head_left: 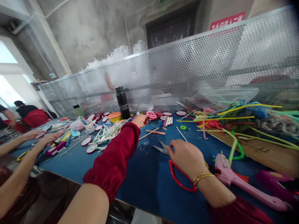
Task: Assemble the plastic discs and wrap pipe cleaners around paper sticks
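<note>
Across the table (142, 174): loose supplies lay spread and no piece could be told as finished; you seemed, as a judgement, to have only reached one disc (151, 115), with other discs (181, 113) left lying.
Mesh (187, 68): it bounded the far side, just beyond your left hand (140, 120).
Near edge: it ran under your left arm; bare blue surface between your arms gave you room.
Heap: tangled pipe cleaners (249, 110) crowded the space beyond your right hand (187, 152).
Co-worker's hands (48, 138): at the left, well apart from yours.
Glue gun (247, 186): it lay just beside your right wrist, limiting room that way.
Right grip: your fingers curled loosely over the scissors (172, 173); whether you gripped them could not be told.
Blades: they stood apart, pointing left.
Left grip: your fingertips pinched the disc's edge.
Disc: red and white, before the mesh, right of the flask (122, 102).
</note>
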{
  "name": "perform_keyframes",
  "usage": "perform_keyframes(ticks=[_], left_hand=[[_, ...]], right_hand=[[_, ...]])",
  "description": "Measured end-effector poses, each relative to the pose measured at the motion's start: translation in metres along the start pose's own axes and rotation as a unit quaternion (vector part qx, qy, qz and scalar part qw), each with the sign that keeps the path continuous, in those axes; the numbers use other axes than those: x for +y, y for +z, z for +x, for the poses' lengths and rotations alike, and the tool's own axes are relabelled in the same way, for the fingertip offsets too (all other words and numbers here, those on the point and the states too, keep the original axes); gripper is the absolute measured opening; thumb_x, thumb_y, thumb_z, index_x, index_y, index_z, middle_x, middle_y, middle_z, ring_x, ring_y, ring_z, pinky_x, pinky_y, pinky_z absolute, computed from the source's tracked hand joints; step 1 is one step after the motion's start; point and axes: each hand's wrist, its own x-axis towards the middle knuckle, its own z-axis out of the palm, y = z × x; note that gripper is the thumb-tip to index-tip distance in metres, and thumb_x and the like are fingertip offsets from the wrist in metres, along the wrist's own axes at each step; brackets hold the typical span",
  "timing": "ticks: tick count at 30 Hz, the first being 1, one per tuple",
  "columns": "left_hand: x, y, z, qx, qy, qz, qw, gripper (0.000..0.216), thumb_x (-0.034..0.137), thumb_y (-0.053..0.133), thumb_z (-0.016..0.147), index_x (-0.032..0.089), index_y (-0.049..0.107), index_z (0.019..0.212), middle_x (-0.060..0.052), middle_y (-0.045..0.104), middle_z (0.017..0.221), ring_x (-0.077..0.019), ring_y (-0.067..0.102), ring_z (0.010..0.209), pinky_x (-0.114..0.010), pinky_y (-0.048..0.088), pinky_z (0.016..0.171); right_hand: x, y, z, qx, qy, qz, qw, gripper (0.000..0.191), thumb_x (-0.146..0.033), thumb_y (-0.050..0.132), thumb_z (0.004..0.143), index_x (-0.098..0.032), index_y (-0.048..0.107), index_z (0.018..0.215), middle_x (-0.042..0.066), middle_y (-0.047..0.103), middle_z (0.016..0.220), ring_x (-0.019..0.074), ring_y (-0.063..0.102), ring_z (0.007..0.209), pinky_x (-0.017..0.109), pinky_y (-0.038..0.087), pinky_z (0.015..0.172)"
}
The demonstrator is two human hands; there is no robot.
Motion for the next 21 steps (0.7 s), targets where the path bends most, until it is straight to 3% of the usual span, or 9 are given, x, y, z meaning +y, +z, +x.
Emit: perform_keyframes(ticks=[4, 8, 12, 15, 21], left_hand=[[-0.009, -0.023, -0.017, 0.005, -0.076, -0.028, 0.997, 0.013, 0.011, 0.056, 0.095, 0.012, 0.062, 0.083, -0.005, 0.064, 0.071, -0.0127, 0.061, 0.060, -0.022, 0.046, 0.058], [-0.008, -0.029, -0.027, 0.060, -0.050, -0.033, 0.996, 0.019, 0.013, 0.050, 0.098, 0.013, 0.059, 0.082, -0.003, 0.060, 0.070, -0.0100, 0.053, 0.058, -0.021, 0.042, 0.059], [-0.006, -0.033, -0.043, 0.101, 0.039, -0.013, 0.994, 0.017, 0.019, 0.059, 0.097, 0.015, 0.058, 0.080, -0.001, 0.059, 0.075, -0.0102, 0.051, 0.066, -0.022, 0.041, 0.065], [-0.007, -0.036, -0.064, 0.106, 0.151, 0.075, 0.980, 0.017, 0.021, 0.066, 0.092, 0.017, 0.059, 0.078, 0.000, 0.061, 0.078, -0.0127, 0.052, 0.073, -0.025, 0.042, 0.074], [-0.012, -0.031, -0.122, 0.107, 0.369, 0.273, 0.882, 0.009, 0.022, 0.060, 0.097, 0.017, 0.063, 0.090, -0.007, 0.067, 0.099, -0.0193, 0.060, 0.095, -0.032, 0.047, 0.089]], right_hand=[[0.002, 0.005, -0.001, -0.014, -0.018, -0.015, 1.000, 0.032, -0.045, 0.057, 0.099, -0.017, 0.072, 0.101, 0.016, 0.073, 0.103, 0.0325, 0.068, 0.103, 0.038, 0.046, 0.082], [0.000, 0.011, -0.003, -0.034, -0.049, -0.008, 0.998, 0.034, -0.044, 0.065, 0.092, -0.017, 0.070, 0.113, 0.015, 0.072, 0.113, 0.0339, 0.064, 0.112, 0.039, 0.045, 0.087], [-0.006, 0.015, -0.003, -0.024, -0.049, -0.025, 0.998, 0.026, -0.029, 0.057, 0.093, -0.018, 0.070, 0.112, 0.015, 0.073, 0.110, 0.0324, 0.065, 0.110, 0.039, 0.043, 0.086], [-0.009, 0.015, 0.001, -0.023, -0.032, -0.038, 0.998, 0.022, -0.029, 0.056, 0.093, -0.016, 0.071, 0.104, 0.015, 0.075, 0.103, 0.0321, 0.067, 0.104, 0.040, 0.041, 0.084], [0.002, 0.014, 0.018, -0.040, 0.058, -0.053, 0.996, 0.027, -0.029, 0.057, 0.092, -0.012, 0.069, 0.109, 0.020, 0.075, 0.101, 0.0338, 0.072, 0.101, 0.041, 0.043, 0.080]])
